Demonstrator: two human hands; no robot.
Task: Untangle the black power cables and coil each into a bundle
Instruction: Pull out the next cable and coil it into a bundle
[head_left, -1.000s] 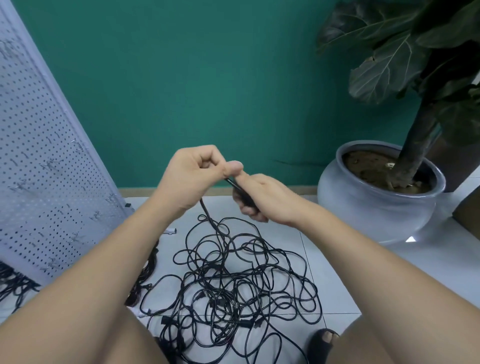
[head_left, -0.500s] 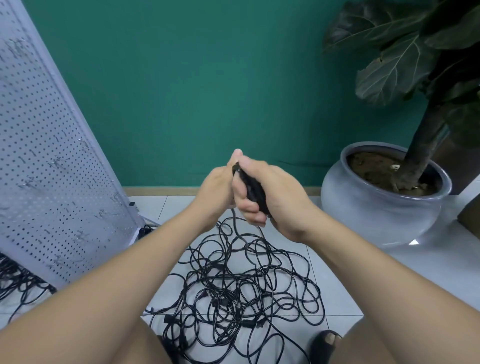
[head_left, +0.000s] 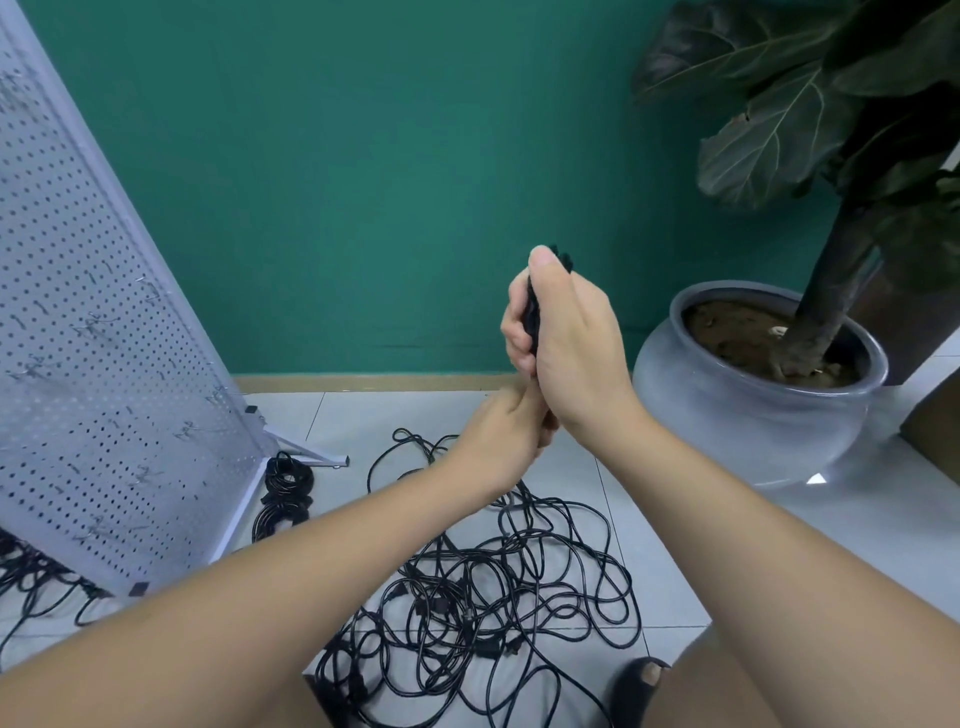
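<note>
A tangle of black power cables (head_left: 493, 597) lies on the white tiled floor between my forearms. My right hand (head_left: 566, 332) is raised in front of the green wall and grips a black cable bundle (head_left: 532, 317), whose end pokes out above my thumb. My left hand (head_left: 498, 436) sits just below it, fingers curled round the cable strand that runs down to the tangle. Two coiled black bundles (head_left: 285, 488) lie by the pegboard's foot.
A white pegboard (head_left: 104, 364) leans at the left, with more black cable (head_left: 31, 577) behind its base. A grey pot with a large plant (head_left: 753, 395) stands at the right. My sandalled foot (head_left: 641, 680) is at the bottom edge.
My right hand rose with the cable bundle in it. My left hand dropped from beside it to below it, along the strand. The view shifted, revealing the coiled bundles by the pegboard.
</note>
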